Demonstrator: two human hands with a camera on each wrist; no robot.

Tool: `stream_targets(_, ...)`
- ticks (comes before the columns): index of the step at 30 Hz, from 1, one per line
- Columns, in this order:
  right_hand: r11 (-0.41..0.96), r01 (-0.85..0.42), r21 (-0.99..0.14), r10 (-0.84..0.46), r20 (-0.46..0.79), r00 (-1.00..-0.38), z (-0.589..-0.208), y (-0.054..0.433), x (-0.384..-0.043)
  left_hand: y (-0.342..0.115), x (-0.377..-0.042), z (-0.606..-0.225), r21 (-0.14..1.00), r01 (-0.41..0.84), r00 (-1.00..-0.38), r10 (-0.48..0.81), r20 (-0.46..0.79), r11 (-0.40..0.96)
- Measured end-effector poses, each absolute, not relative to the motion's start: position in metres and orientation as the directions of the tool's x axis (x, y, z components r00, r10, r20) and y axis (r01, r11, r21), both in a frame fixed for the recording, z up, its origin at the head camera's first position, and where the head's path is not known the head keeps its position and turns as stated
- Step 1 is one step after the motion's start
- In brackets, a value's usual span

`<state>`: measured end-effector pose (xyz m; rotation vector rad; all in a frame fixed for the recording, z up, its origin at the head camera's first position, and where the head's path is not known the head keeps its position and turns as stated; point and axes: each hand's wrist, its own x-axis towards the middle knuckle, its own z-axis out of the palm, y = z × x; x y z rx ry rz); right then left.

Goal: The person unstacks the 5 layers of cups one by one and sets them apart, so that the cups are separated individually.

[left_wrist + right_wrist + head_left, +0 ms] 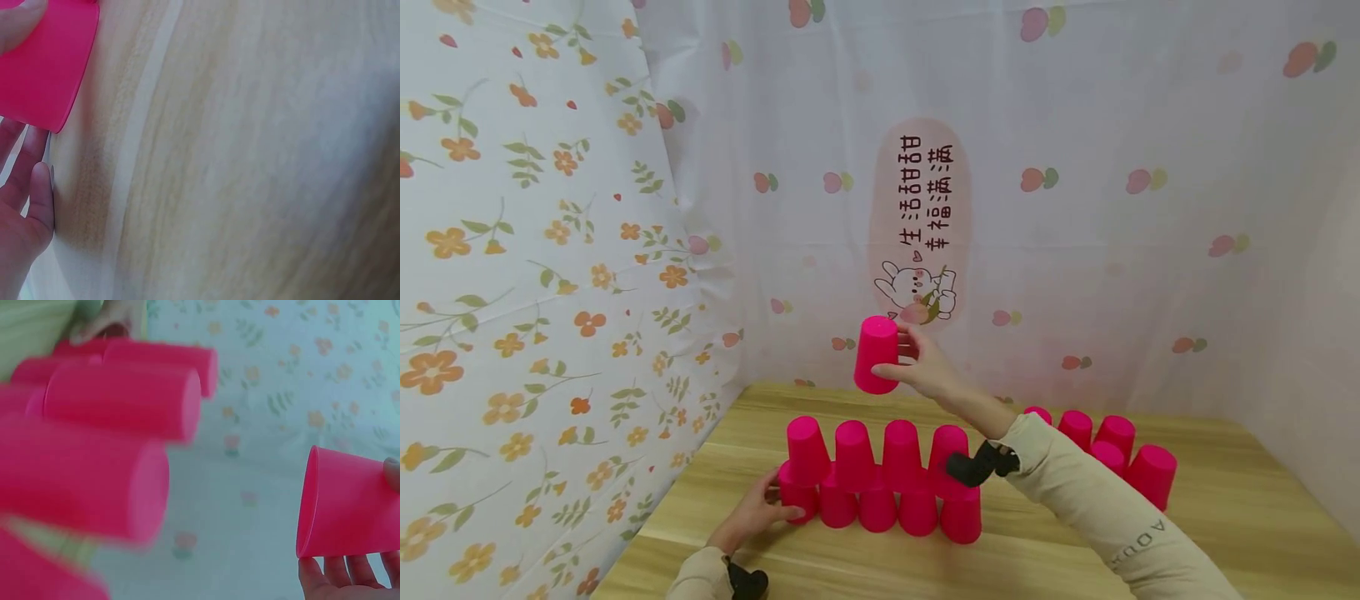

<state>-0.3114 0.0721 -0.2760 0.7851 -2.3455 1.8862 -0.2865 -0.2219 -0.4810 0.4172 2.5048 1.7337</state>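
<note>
In the head view, several upside-down pink cups form a bottom row (877,511), and a second row (854,457) of them stands on top. Above that second row my right hand (917,367) holds one more pink cup (876,354) in the air, mouth down. The right wrist view shows the same lifted cup (353,503) between thumb and fingers, apart from the stack. My left hand (760,508) is at the leftmost bottom cup (799,493), thumb on its front and fingers round its far left side. Part of this cup (44,69) appears in the left wrist view.
Several more pink cups (1152,475) stand upside down on the right of the wooden table (1240,500), partly behind my right sleeve. A patterned cloth (1075,250) hangs behind the table, and a floral one (535,292) on the left.
</note>
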Motion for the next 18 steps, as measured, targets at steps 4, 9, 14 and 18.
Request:
stream_targets(4,0.180,-0.408,-0.895,-0.327,0.337,-0.883,-0.273,0.113,-0.313,-0.220,-0.286,-0.481,0.927,0.179,-0.962,0.254,0.096,0.329)
stream_targets(9,0.258,-0.383,-0.887,-0.278,0.312,-0.909,-0.282,0.170,-0.312,-0.218,-0.285,-0.480,0.926,0.168,-0.967,0.237,0.089,0.337)
stream_targets(14,0.393,-0.303,-0.868,-0.186,0.248,-0.951,-0.300,0.223,-0.300,-0.219,-0.285,-0.480,0.926,0.172,-0.966,0.241,0.091,0.337)
stream_targets(18,0.470,-0.301,-0.830,-0.141,0.266,-0.954,-0.322,0.253,-0.294,-0.220,-0.285,-0.480,0.924,0.173,-0.965,0.246,0.090,0.340)
